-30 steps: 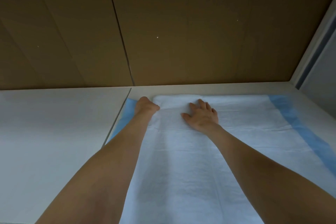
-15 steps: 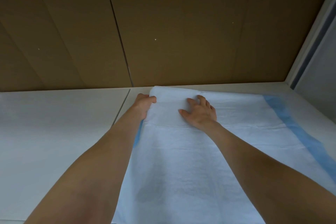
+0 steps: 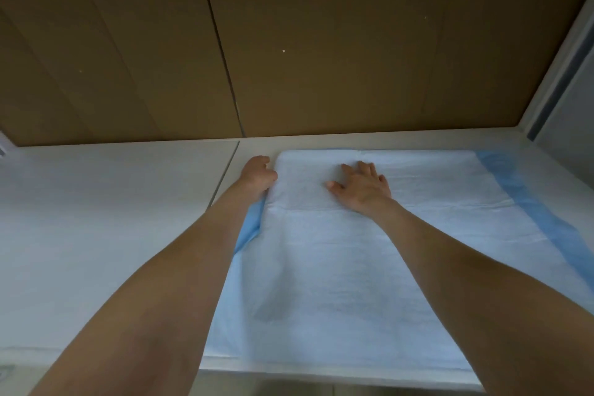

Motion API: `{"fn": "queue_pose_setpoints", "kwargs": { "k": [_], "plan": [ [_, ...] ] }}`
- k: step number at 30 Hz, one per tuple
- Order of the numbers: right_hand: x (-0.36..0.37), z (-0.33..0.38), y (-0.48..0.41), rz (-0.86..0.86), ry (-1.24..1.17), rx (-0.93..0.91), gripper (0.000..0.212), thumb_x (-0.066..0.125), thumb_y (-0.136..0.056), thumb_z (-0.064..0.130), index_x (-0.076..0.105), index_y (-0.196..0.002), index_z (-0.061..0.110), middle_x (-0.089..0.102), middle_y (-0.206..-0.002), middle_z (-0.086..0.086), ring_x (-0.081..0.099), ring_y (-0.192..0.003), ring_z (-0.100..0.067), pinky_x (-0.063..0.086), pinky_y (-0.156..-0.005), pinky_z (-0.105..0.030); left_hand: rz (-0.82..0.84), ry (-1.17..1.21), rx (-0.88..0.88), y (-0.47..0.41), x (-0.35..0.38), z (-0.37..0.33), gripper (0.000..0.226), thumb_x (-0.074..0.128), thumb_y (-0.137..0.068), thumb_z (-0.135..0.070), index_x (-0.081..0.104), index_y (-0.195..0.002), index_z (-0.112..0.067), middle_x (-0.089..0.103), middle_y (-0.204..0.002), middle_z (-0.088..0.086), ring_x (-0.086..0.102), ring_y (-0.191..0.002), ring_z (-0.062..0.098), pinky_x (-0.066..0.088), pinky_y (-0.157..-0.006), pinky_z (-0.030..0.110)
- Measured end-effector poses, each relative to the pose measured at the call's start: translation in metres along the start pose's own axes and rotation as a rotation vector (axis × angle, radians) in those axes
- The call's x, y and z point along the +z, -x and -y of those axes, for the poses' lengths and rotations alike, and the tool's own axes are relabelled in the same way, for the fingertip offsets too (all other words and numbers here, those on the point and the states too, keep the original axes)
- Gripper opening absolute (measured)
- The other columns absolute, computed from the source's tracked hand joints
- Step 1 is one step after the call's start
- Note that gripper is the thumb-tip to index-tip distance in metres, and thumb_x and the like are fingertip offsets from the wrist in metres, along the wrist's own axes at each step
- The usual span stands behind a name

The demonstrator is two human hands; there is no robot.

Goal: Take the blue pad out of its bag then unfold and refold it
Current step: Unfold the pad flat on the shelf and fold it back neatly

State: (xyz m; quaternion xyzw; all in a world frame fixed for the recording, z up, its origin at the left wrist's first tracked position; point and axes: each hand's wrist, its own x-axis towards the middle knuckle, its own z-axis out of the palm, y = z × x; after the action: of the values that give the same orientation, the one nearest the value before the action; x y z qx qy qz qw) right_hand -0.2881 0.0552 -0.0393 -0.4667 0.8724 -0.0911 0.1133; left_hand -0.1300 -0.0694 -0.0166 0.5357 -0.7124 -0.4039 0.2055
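Brown panelled wall point(image 3: 321, 42) rises straight behind a white desk point(image 3: 96, 202), and a dark vertical joint in the panels comes down almost to the seam point(image 3: 229, 164) that splits the desk top into a left slab and a right one. At the far right corner a pale window frame point(image 3: 565, 74) runs up and away at a slant.

On the right slab lies the blue pad point(image 3: 353, 267), spread flat with its white quilted face upward. It reaches from just short of the desk's back edge to the front edge, where its near end lies along the rim. A blue border strip point(image 3: 527, 202) runs down its right side, toward the desk's right edge. Along the left side the pad is turned over on itself, so a wedge of the blue backing point(image 3: 252, 225) shows beside the left forearm, just right of the seam.

The left hand point(image 3: 258, 173) is at the pad's far left corner, near the desk's back edge. Its fingers are curled and its thumb lies against the folded edge, so it grips the pad there. The fingertips are tucked out of sight.

The right hand point(image 3: 363, 188) rests palm down on the white face, a little right of the left hand and also toward the back edge. Its fingers are straight and spread, the thumb is stretched out to the left, and it presses on the pad without grasping it. Both bare forearms reach in from the front edge, the right one crossing over the pad.
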Motion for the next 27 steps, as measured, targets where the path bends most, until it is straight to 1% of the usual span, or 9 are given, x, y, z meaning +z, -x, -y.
{"fn": "queue_pose_setpoints", "kwargs": {
  "k": [1,3,7,10,13,15,19,23,27],
  "plan": [
    [-0.001,0.0,0.004,-0.013,-0.005,0.01,0.07,0.031,-0.093,0.062,0.019,-0.151,0.026,0.01,-0.159,-0.006,0.002,-0.148,-0.028,0.012,-0.118,-0.046,-0.032,-0.046,0.02,0.007,-0.004,0.0,0.05,0.054,-0.089,-0.001,0.045,-0.137,-0.003,0.047,-0.14,0.014,0.044,-0.13,0.027,0.035,-0.11,0.031],
    [-0.003,0.002,0.016,-0.039,0.015,0.025,0.066,0.034,-0.095,0.057,0.022,-0.151,0.023,0.013,-0.159,-0.007,0.003,-0.148,-0.029,0.014,-0.117,-0.046,-0.103,-0.15,0.062,0.021,-0.01,0.0,0.044,0.052,-0.09,-0.005,0.051,-0.134,-0.006,0.05,-0.139,0.011,0.046,-0.13,0.025,0.032,-0.109,0.027],
    [-0.001,0.003,0.044,-0.093,0.015,0.04,0.057,0.039,-0.097,0.046,0.032,-0.147,0.02,0.026,-0.153,-0.011,0.013,-0.145,-0.029,0.022,-0.115,-0.046,-0.149,-0.25,0.113,0.057,-0.012,0.0,0.021,0.052,-0.088,-0.006,0.068,-0.101,-0.009,0.066,-0.106,0.009,0.056,-0.111,0.024,0.038,-0.101,0.027],
    [0.002,0.003,0.069,-0.106,0.001,0.047,0.052,0.04,-0.097,0.043,0.037,-0.143,0.019,0.031,-0.149,-0.012,0.019,-0.142,-0.03,0.025,-0.112,-0.046,-0.1,-0.343,0.093,0.081,-0.007,0.006,0.036,0.056,-0.089,-0.019,0.059,-0.123,-0.007,0.058,-0.124,0.013,0.056,-0.115,0.029,0.046,-0.097,0.032],
    [0.005,0.002,0.089,-0.084,0.003,0.067,0.051,0.039,-0.097,0.043,0.038,-0.142,0.018,0.032,-0.147,-0.013,0.021,-0.14,-0.03,0.028,-0.11,-0.044,-0.05,-0.422,0.01,0.102,-0.006,0.015,0.04,0.057,-0.086,-0.027,0.056,-0.119,-0.004,0.057,-0.122,0.015,0.058,-0.108,0.031,0.049,-0.085,0.034],
    [0.006,0.0,0.1,-0.067,0.006,0.092,0.052,0.039,-0.097,0.044,0.039,-0.142,0.017,0.032,-0.147,-0.013,0.022,-0.139,-0.031,0.028,-0.11,-0.044,-0.016,-0.399,-0.029,0.111,-0.007,0.02,0.04,0.061,-0.086,-0.028,0.055,-0.116,-0.003,0.06,-0.12,0.014,0.059,-0.108,0.031,0.048,-0.082,0.033],
    [0.009,-0.004,0.112,-0.031,-0.005,0.096,0.056,0.041,-0.096,0.047,0.037,-0.143,0.017,0.029,-0.149,-0.013,0.022,-0.139,-0.032,0.024,-0.113,-0.044,0.007,-0.402,-0.06,0.12,-0.007,0.022,0.052,0.068,-0.084,-0.032,0.049,-0.123,-0.004,0.055,-0.127,0.012,0.054,-0.117,0.03,0.045,-0.089,0.034],
    [0.009,-0.006,0.115,-0.001,-0.025,0.08,0.06,0.042,-0.095,0.05,0.032,-0.147,0.02,0.024,-0.152,-0.01,0.017,-0.142,-0.031,0.019,-0.116,-0.042,0.03,-0.313,-0.142,0.118,-0.01,0.021,0.061,0.078,-0.076,-0.025,0.046,-0.123,-0.002,0.054,-0.127,0.014,0.054,-0.117,0.032,0.048,-0.095,0.038],
    [0.008,-0.007,0.115,0.005,-0.04,0.078,0.061,0.042,-0.095,0.05,0.03,-0.147,0.022,0.022,-0.153,-0.009,0.015,-0.143,-0.029,0.019,-0.117,-0.041,0.025,-0.178,-0.204,0.115,-0.013,0.022,0.057,0.08,-0.072,-0.016,0.049,-0.117,0.001,0.057,-0.121,0.016,0.058,-0.11,0.034,0.05,-0.087,0.037]
  ]
}}
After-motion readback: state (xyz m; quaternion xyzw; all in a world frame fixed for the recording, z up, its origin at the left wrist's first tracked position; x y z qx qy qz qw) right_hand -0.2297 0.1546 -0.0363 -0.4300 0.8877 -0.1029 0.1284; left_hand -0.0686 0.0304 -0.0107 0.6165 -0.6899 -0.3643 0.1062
